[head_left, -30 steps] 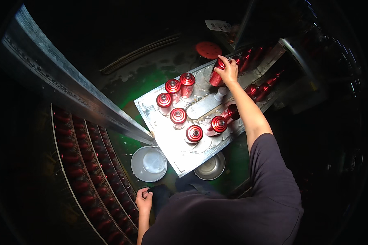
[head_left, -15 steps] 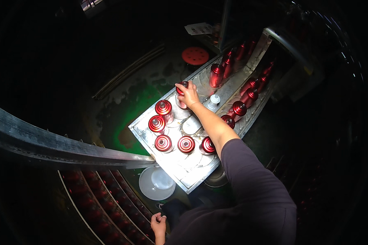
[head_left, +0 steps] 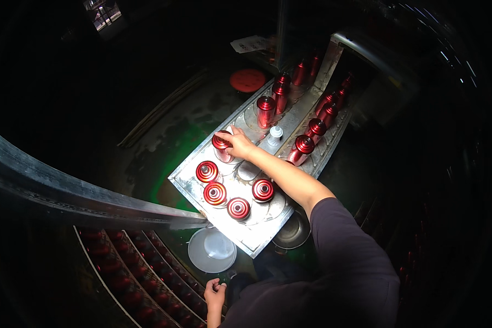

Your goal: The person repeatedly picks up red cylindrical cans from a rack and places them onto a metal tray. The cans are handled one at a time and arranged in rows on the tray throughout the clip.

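Note:
My right hand [head_left: 236, 144] reaches across a bright metal table [head_left: 234, 236], its fingers round the ringed top of a shiny red bottle-shaped vessel [head_left: 222, 153] near the left edge. Beside it, toward the near end, similar red vessels stand upright in a curve, such as one red vessel [head_left: 206, 171] and another [head_left: 238, 208]. My right forearm partly covers others on the right. Low in the view, my left hand [head_left: 215, 296] hangs off the table with curled fingers; whatever may be in them cannot be made out.
A small white ribbed piece [head_left: 275, 135] stands mid-table between two rows of red vessels. Below the near end are a pale bucket [head_left: 212, 252] and a dark pan [head_left: 292, 232]. A metal beam [head_left: 93, 199] crosses at left above racks [head_left: 123, 262]; a red stool [head_left: 247, 80] is beyond.
The red vessels have shifted round the near end of the table, left row nearer and right row farther. My right hand has moved nearer along with its vessel. My left hand stays low.

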The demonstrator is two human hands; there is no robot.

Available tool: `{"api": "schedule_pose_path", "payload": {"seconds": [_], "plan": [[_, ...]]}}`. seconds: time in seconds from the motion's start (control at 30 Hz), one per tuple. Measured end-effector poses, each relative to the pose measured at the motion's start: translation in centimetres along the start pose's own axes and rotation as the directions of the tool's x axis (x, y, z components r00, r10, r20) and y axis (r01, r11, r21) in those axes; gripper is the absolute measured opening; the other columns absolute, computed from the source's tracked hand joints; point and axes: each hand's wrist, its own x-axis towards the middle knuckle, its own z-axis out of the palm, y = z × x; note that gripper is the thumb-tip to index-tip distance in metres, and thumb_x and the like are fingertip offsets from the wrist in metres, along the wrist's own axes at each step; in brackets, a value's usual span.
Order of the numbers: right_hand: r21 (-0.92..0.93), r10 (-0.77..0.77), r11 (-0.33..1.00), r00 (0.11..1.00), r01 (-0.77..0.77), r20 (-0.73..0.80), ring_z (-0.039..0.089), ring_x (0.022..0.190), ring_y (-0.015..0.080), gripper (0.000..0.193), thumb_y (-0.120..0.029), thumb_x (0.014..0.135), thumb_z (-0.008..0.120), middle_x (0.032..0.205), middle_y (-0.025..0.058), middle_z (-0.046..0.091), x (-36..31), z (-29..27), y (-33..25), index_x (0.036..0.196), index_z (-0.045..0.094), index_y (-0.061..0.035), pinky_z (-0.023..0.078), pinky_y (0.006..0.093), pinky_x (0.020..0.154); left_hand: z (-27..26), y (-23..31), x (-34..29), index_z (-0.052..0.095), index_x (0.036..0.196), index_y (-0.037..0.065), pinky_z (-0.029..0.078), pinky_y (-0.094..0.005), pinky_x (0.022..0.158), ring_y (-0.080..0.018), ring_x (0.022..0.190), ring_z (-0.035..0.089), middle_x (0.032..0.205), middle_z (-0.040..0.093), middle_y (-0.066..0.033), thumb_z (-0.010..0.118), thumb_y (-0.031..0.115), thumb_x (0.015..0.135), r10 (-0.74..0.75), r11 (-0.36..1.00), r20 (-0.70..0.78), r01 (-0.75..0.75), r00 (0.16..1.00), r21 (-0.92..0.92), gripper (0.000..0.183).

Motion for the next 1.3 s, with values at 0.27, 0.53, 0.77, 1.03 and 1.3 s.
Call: {"api": "schedule_pose_path", "payload": {"seconds": [0.27,0.53,0.77,1.03,1.3], "plan": [[0.253,0.156,0.966,0.891,-0.048,-0.427,0.067,0.113,0.0295,0.051,-0.005,0.086,0.071,0.123,0.0203,0.068,-23.3,-7.3,-7.9,0.137,0.062,-0.0083,0.052,0.0349,0.100,-3.7,-0.8,5.8,0.068,0.113,-0.001,0.056,-0.0295,0.076,-0.0145,0.074,0.067,0.090,0.073,-0.0099,0.079,0.014,0.082,0.165,0.960,0.327,-0.228,0.930,0.164,0.036],[0.415,0.668,0.711,0.362,-0.567,-0.650,0.064,0.084,0.0100,0.042,0.000,0.089,0.069,0.104,0.0082,0.068,-49.3,-3.0,-16.9,0.131,0.065,-0.0058,0.055,0.0239,0.077,-3.2,0.1,10.2,0.070,0.110,0.001,0.050,-0.0265,0.063,-0.0088,0.066,0.060,0.079,0.067,-0.0022,0.074,0.011,0.088,0.219,0.962,0.767,-0.264,0.603,-0.067,0.025],[0.198,0.565,0.498,0.143,-0.844,-0.812,0.061,0.117,0.0328,0.060,-0.004,0.086,0.070,0.132,0.0166,0.058,-55.5,7.6,-32.4,0.144,0.054,-0.0108,0.052,0.0400,0.096,-5.2,2.7,11.9,0.068,0.114,0.000,0.053,-0.0255,0.076,-0.0098,0.083,0.066,0.091,0.071,-0.0038,0.071,0.007,0.091,0.242,0.888,0.969,-0.414,0.056,-0.198,0.024],[0.241,0.325,0.252,-0.153,-0.937,-0.933,0.049,0.128,0.0391,0.067,-0.003,0.082,0.072,0.147,0.0172,0.043,-58.1,17.7,-42.9,0.145,0.052,-0.0119,0.045,0.0438,0.106,-2.7,1.4,11.7,0.069,0.120,0.003,0.054,-0.0291,0.085,-0.0146,0.094,0.068,0.103,0.071,-0.0084,0.074,0.007,0.090,0.140,0.762,0.898,-0.533,-0.418,-0.367,0.031],[0.364,0.020,-0.423,-0.410,-0.830,-0.912,0.036,0.138,0.0474,0.073,-0.018,0.083,0.069,0.153,0.0265,0.035,-58.4,30.8,-57.8,0.152,0.046,-0.0142,0.036,0.0567,0.113,-1.7,3.4,0.0,0.069,0.126,0.012,0.050,-0.0405,0.101,-0.0355,0.112,0.064,0.123,0.065,-0.0177,0.073,0.008,0.087,-0.023,0.492,0.288,-0.261,-0.957,-0.830,0.040]]}}
